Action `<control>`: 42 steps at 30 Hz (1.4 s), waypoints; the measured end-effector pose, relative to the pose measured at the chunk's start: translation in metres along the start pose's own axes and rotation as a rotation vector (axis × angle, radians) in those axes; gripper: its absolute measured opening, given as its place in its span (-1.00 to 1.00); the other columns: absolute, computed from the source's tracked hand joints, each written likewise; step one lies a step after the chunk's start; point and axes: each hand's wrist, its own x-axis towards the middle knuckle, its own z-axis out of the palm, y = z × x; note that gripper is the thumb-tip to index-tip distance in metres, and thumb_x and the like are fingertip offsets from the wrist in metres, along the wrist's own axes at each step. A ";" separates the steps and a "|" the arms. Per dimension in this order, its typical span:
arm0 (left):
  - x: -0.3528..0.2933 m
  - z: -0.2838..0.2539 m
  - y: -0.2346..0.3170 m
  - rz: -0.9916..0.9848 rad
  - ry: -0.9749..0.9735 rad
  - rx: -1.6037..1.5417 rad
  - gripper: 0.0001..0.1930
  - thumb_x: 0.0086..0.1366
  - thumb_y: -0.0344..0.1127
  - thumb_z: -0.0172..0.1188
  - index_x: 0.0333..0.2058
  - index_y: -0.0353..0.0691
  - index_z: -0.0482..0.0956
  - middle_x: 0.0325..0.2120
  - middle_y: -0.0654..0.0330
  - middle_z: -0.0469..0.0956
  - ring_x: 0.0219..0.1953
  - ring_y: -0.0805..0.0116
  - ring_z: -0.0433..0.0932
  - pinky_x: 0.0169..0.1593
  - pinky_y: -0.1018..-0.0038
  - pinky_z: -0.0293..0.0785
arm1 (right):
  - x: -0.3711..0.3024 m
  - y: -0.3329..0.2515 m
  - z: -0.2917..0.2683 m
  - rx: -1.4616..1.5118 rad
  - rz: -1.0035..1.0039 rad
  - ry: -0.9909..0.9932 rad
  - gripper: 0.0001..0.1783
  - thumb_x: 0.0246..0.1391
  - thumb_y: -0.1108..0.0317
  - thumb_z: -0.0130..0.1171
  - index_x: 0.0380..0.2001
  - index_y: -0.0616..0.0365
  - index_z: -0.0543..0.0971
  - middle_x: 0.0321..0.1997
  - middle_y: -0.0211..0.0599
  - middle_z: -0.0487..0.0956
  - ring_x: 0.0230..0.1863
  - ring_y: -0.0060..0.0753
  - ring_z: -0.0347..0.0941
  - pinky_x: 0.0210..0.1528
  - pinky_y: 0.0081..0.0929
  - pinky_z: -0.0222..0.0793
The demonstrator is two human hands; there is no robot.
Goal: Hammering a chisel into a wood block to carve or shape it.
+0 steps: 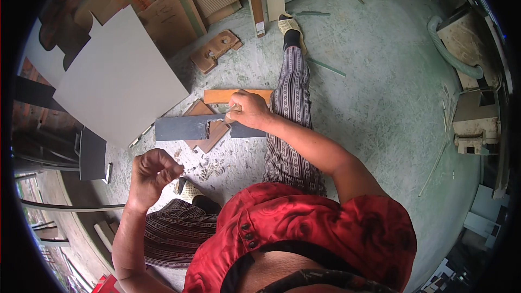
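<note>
A long dark grey board lies across the floor in front of me, with a rough-edged notch broken out of its middle. Under it sits a brown wood piece, set at an angle and showing through the notch. My right hand is closed over the board just right of the notch, gripping a small tan, handle-like thing that the fingers mostly hide. Raised above the floor nearer to me, my left hand has its fingers curled in toward the thumb, apart from the board. Whatever it may hold cannot be made out.
An orange wood strip lies beyond the board, partly by my outstretched leg. Dark chips litter the floor. A large pale panel leans at left before cardboard. A brown block with holes lies farther off.
</note>
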 end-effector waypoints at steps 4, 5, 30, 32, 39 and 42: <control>0.021 -0.027 -0.032 -0.224 -0.005 0.490 -0.65 0.15 -0.13 0.31 -0.48 -0.37 0.53 -0.56 0.14 0.57 -0.45 0.38 0.55 -0.32 0.45 0.47 | -0.001 -0.001 0.004 -0.008 -0.026 0.017 -0.73 -0.25 0.27 0.27 -0.45 0.16 0.50 -0.41 -0.17 0.51 -0.35 -0.07 0.49 -0.31 -0.22 0.37; 0.026 -0.026 -0.037 -0.221 -0.008 0.488 -0.65 0.15 -0.13 0.31 -0.48 -0.37 0.53 -0.56 0.14 0.57 -0.45 0.38 0.55 -0.32 0.45 0.47 | -0.001 -0.003 0.003 0.008 -0.028 0.017 -0.73 -0.25 0.27 0.27 -0.45 0.16 0.50 -0.40 -0.17 0.51 -0.35 -0.07 0.49 -0.31 -0.23 0.37; 0.079 -0.024 -0.080 -0.129 0.140 0.625 -0.54 0.00 -0.33 0.37 -0.12 -0.33 0.47 -0.48 0.08 0.57 -0.42 0.38 0.53 -0.29 0.42 0.46 | 0.032 -0.025 0.025 0.806 0.313 -0.099 -0.70 0.10 0.15 0.21 -0.22 0.13 0.54 -0.39 -0.42 0.57 -0.56 -0.66 0.46 -0.58 -0.73 0.34; 0.074 -0.036 -0.077 -0.159 0.216 0.619 -0.53 -0.01 -0.27 0.39 -0.12 -0.33 0.48 -0.46 0.07 0.58 -0.40 0.35 0.53 -0.25 0.41 0.46 | 0.037 -0.013 0.022 0.723 0.444 -0.032 -0.72 0.05 0.19 0.25 -0.28 0.16 0.53 -0.44 -0.43 0.55 -0.60 -0.68 0.41 -0.62 -0.74 0.26; 0.075 -0.071 -0.095 -0.161 0.296 0.540 -0.53 -0.06 -0.17 0.42 -0.24 -0.37 0.54 -0.38 0.04 0.60 -0.31 0.26 0.57 -0.14 0.37 0.46 | 0.033 0.014 0.044 0.409 0.213 -0.133 -0.66 -0.04 0.19 0.31 -0.34 0.25 0.54 -0.52 -0.29 0.55 -0.55 -0.45 0.46 -0.49 -0.52 0.35; 0.070 -0.071 -0.094 -0.182 0.308 0.517 -0.54 -0.06 -0.20 0.42 -0.22 -0.36 0.53 -0.34 0.01 0.60 -0.24 0.20 0.57 -0.09 0.36 0.46 | 0.028 0.002 0.050 0.141 0.095 -0.228 -0.61 -0.09 0.14 0.31 -0.32 0.25 0.54 -0.50 -0.20 0.55 -0.47 -0.26 0.50 -0.38 -0.38 0.38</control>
